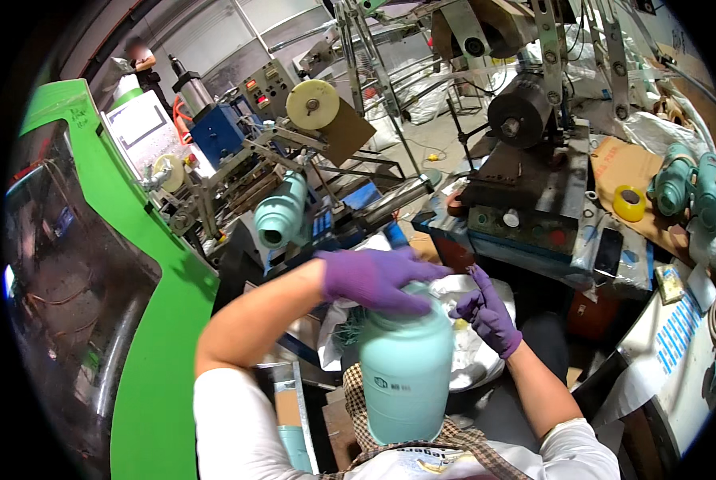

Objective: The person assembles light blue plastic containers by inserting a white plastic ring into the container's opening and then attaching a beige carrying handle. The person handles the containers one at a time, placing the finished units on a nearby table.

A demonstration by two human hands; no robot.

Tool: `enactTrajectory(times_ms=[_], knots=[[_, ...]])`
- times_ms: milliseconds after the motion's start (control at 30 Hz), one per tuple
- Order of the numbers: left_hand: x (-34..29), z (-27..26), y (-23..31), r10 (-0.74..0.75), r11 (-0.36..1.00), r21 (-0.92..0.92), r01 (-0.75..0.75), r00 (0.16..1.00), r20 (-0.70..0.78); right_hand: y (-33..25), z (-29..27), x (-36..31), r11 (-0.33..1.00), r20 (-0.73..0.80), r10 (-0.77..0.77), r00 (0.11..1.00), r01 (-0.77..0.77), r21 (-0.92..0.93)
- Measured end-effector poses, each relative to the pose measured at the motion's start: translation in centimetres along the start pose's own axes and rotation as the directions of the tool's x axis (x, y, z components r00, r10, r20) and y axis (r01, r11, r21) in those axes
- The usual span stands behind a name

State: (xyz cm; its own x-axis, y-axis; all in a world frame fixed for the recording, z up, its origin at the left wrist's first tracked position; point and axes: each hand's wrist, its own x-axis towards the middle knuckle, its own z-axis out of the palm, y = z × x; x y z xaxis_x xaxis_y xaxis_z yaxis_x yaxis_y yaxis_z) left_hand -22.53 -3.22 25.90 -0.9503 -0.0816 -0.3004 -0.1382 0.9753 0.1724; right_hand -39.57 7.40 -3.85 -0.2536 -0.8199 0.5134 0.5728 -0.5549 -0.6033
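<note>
A large pale-teal plastic bottle (pixel 407 374) with a small dark print stands upright against my checked apron. My left hand (pixel 378 280), in a purple glove, reaches across its top, palm down with fingers stretched out. It covers much of the neck, and motion blurs both. Just right of the bottle's shoulder, my right hand (pixel 490 316), also gloved in purple, is raised with the index finger up and the other fingers curled in. Something thin may lie along that finger, but I cannot make it out. Behind this hand sits a white bag (pixel 474 364) with pale contents.
Another teal bottle (pixel 282 210) lies in the machine ahead, beside a tape roll (pixel 312 105). A green machine panel (pixel 154 352) borders the left. At right are a yellow tape roll (pixel 629 203), a phone (pixel 609 252) and several teal parts (pixel 678 180). A person (pixel 143 64) stands far left.
</note>
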Motion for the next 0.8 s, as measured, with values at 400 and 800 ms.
enactTrajectory(times_ms=[400, 800], knots=[[-1.5, 6.7, -13.0, -0.49, 0.733, -0.592, -0.334, 0.343, -0.801, 4.3, -12.2, 0.6, 0.939, -0.784, 0.027, 0.62, 0.252, 0.232], [29.5, -1.1, -1.9, -0.056, 0.945, -0.075, -0.318, 0.069, -0.996, 13.9, -10.6, 2.7, 0.98, -0.668, 0.189, 0.72, -0.093, 0.177]])
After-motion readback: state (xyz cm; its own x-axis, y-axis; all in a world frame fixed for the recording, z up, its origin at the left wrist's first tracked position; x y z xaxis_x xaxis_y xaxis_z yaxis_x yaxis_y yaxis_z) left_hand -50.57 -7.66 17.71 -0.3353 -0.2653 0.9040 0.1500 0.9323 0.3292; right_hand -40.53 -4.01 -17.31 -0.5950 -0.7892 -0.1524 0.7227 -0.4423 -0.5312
